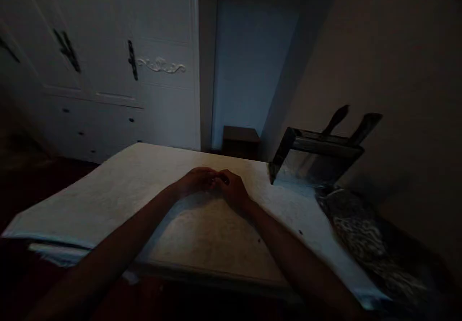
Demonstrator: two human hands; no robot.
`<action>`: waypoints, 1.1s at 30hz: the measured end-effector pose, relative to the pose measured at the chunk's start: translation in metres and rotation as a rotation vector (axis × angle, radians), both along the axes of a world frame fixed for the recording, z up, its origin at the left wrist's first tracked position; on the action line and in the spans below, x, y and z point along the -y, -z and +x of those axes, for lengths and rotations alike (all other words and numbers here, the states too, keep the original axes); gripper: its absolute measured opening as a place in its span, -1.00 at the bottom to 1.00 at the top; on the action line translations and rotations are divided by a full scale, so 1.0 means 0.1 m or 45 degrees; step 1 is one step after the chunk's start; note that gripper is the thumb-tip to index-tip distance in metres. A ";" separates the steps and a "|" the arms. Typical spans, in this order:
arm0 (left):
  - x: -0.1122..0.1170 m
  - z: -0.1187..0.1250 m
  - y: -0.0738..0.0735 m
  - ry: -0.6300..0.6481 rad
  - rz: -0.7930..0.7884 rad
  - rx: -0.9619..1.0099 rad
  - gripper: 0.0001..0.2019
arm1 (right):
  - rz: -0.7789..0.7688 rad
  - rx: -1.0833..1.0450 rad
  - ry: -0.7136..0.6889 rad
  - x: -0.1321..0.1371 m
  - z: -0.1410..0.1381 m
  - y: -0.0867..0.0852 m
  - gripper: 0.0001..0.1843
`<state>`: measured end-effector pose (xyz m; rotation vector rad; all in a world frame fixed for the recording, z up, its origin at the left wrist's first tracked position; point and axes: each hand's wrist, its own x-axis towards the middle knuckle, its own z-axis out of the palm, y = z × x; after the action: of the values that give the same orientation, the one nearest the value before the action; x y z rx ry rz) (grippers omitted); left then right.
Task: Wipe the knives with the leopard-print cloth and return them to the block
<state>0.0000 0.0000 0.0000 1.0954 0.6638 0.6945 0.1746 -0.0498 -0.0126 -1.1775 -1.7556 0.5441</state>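
Both my arms reach forward over a pale bare mattress (108, 191) in a dim room. My left hand (197, 180) and my right hand (233, 188) meet at the middle of the mattress, fingertips touching. Both hands have curled fingers, pinched together around a small dark thing (221, 179) that I cannot make out. The hands rest on or just above the mattress surface.
A white wardrobe (108, 61) with dark handles stands at the back left. A doorway (249, 70) and a small brown cabinet (241, 140) lie behind the mattress. A shiny metal frame piece (314, 155) and patterned cloth (361, 229) sit at the right by the wall.
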 end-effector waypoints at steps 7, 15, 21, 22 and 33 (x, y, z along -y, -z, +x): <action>0.13 0.24 -0.11 -0.301 0.066 -0.307 -0.86 | 0.183 -0.237 0.275 0.33 0.43 -0.31 -0.82; 0.38 0.98 -0.44 -0.270 0.474 -0.518 -0.64 | 0.802 -0.608 0.957 0.55 1.65 -0.92 -0.73; 0.34 1.66 -0.58 -0.445 0.703 -0.456 -0.28 | 0.812 -0.555 1.514 0.67 2.53 -1.09 -0.64; 0.32 1.76 -0.60 -0.466 0.730 -0.427 -0.25 | 0.722 -0.544 1.572 0.68 2.64 -1.07 -0.61; 0.44 2.35 -0.88 -0.362 0.777 -0.246 -0.13 | 0.259 -0.488 1.232 0.53 2.86 -0.74 -0.49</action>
<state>0.2351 -0.0438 0.0885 1.6630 0.8066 1.0874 0.4611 -0.1024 0.0615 -1.4772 -0.7461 -0.0088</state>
